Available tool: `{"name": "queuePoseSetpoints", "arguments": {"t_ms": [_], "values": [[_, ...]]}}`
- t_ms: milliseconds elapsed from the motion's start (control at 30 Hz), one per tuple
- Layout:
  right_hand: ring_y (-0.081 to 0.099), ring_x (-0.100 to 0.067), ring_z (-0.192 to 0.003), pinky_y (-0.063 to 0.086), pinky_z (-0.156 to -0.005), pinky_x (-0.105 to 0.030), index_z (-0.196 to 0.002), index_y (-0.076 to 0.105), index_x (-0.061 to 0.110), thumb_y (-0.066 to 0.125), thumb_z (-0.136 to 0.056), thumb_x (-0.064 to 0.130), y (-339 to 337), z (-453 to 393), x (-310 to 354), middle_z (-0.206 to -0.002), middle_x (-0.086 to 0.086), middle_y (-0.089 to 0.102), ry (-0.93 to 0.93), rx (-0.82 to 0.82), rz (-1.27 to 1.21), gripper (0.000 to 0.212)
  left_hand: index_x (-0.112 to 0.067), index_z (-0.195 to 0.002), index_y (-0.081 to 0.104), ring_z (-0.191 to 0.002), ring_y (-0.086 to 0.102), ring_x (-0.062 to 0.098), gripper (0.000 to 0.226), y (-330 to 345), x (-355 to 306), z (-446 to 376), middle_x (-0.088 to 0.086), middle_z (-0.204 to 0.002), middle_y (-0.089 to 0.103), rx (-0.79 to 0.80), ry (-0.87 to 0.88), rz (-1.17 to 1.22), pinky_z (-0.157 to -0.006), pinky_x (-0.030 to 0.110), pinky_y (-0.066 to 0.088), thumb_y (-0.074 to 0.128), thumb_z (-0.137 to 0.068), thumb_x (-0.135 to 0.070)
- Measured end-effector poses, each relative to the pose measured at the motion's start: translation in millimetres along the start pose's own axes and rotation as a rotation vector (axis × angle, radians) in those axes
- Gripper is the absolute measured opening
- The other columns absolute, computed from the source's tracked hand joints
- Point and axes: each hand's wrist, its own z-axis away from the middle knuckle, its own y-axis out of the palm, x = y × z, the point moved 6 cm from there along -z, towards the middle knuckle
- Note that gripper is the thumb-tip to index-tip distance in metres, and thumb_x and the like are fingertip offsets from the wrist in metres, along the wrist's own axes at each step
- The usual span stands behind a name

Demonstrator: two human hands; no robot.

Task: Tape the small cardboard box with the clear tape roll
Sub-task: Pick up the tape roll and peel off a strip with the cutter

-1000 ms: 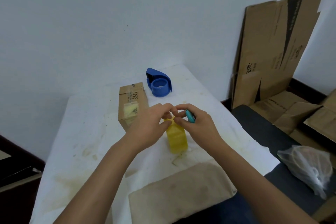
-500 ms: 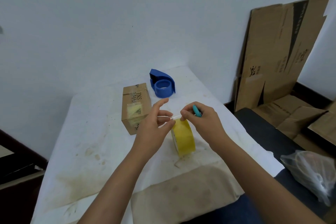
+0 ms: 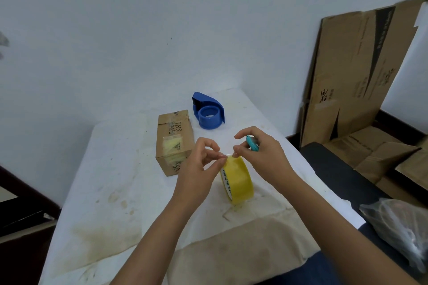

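Note:
A yellowish clear tape roll [image 3: 238,179] stands on edge on the white table [image 3: 111,183]. My left hand [image 3: 199,169] pinches the free end of a short tape strip [image 3: 225,154] pulled off the roll's top. My right hand [image 3: 261,157] pinches the strip next to the roll and also holds a small teal cutter [image 3: 252,143]. The small cardboard box [image 3: 174,141] lies just left of my left hand, with old tape patches on its top.
A blue tape dispenser [image 3: 208,112] sits behind the box near the wall. Flattened cardboard sheets [image 3: 361,69] lean against the wall at right, over more folded boxes on the floor. A plastic bag [image 3: 400,227] lies at lower right. A beige cloth [image 3: 243,250] covers the table's near edge.
My hands have drawn apart, pulling a short length of tape off the roll. The roll's face has turned more toward me.

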Motion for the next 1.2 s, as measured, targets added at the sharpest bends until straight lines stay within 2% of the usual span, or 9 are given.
{"name": "queuePoseSetpoints", "arguments": {"t_ms": [67,167,300,400,467,767,967,1067,1200], "values": [[0.065,-0.008,-0.085,0.042,-0.073,-0.008,-0.106,0.061,0.022,0.065,-0.090,0.024,-1.1,0.4,-0.8,-0.083,0.006,0.073,-0.017,-0.017,0.022,0.016,-0.023,-0.093,0.060,-0.094,0.066,-0.002,0.007,2.1,0.4,-1.2,-0.012,-0.094,0.071,0.012,0.033,-0.022,-0.086,0.022,0.054,0.065,-0.092,-0.019],[0.066,-0.004,-0.082,0.045,-0.069,-0.006,-0.101,0.062,0.021,0.065,-0.090,0.023,-2.8,1.6,-1.0,-0.088,0.004,0.074,-0.053,-0.033,0.061,0.011,-0.024,-0.093,0.064,-0.095,0.063,-0.006,0.006,3.3,0.1,-1.3,-0.017,-0.095,0.069,0.025,0.060,-0.043,-0.081,0.014,0.052,0.063,-0.093,-0.018],[0.065,-0.014,-0.085,0.052,-0.076,-0.024,-0.096,0.065,0.023,0.067,-0.089,0.023,-2.2,1.8,-0.6,-0.088,0.004,0.071,-0.094,-0.025,0.147,0.007,-0.030,-0.097,0.064,-0.095,0.060,-0.015,0.012,1.8,0.9,-2.1,-0.023,-0.099,0.067,0.039,0.051,-0.065,-0.076,0.008,0.047,0.063,-0.093,-0.019],[0.066,-0.016,-0.086,0.055,-0.078,-0.031,-0.094,0.067,0.027,0.066,-0.089,0.024,-2.1,1.1,2.0,-0.088,0.002,0.072,-0.123,-0.007,0.183,0.005,-0.042,-0.094,0.061,-0.094,0.058,-0.019,0.020,-0.5,1.3,-2.7,-0.019,-0.108,0.065,0.029,0.035,-0.077,-0.076,0.008,0.044,0.065,-0.092,-0.022],[0.067,-0.016,-0.087,0.056,-0.079,-0.032,-0.093,0.068,0.028,0.065,-0.089,0.024,-2.8,0.9,3.6,-0.087,0.002,0.073,-0.140,0.016,0.183,0.007,-0.044,-0.096,0.060,-0.095,0.058,-0.020,0.022,-1.5,0.6,-2.7,-0.016,-0.110,0.065,0.018,0.043,-0.088,-0.075,0.009,0.045,0.065,-0.091,-0.023],[0.063,-0.009,-0.094,0.045,-0.076,-0.009,-0.103,0.069,0.028,0.065,-0.090,0.024,-6.6,-1.3,4.9,-0.100,0.009,0.071,-0.124,0.143,0.241,0.014,-0.030,-0.112,0.070,-0.096,0.055,-0.020,0.022,-1.9,4.8,-1.4,-0.016,-0.109,0.063,-0.052,0.097,-0.159,-0.075,0.002,0.045,0.065,-0.091,-0.027],[0.062,-0.009,-0.095,0.043,-0.074,-0.007,-0.107,0.069,0.026,0.063,-0.092,0.022,-6.1,-2.6,4.7,-0.102,0.006,0.070,-0.111,0.177,0.246,0.016,-0.029,-0.112,0.073,-0.096,0.053,-0.014,0.024,-0.9,3.6,0.2,-0.017,-0.109,0.060,-0.073,0.075,-0.205,-0.072,-0.002,0.040,0.064,-0.090,-0.034],[0.061,-0.010,-0.096,0.041,-0.072,-0.007,-0.107,0.069,0.025,0.062,-0.092,0.023,-6.6,-2.2,4.8,-0.104,0.006,0.069,-0.106,0.175,0.257,0.016,-0.030,-0.109,0.073,-0.096,0.052,-0.015,0.022,-0.8,2.2,1.0,-0.020,-0.104,0.058,-0.086,0.062,-0.195,-0.071,0.000,0.039,0.064,-0.090,-0.036],[0.060,-0.008,-0.093,0.039,-0.070,-0.005,-0.106,0.069,0.023,0.063,-0.092,0.023,-6.6,-0.8,5.4,-0.101,0.007,0.069,-0.113,0.170,0.267,0.015,-0.028,-0.105,0.075,-0.095,0.055,-0.011,0.021,1.3,0.6,1.2,-0.016,-0.103,0.062,-0.101,0.064,-0.180,-0.074,0.005,0.039,0.065,-0.088,-0.037]]}}
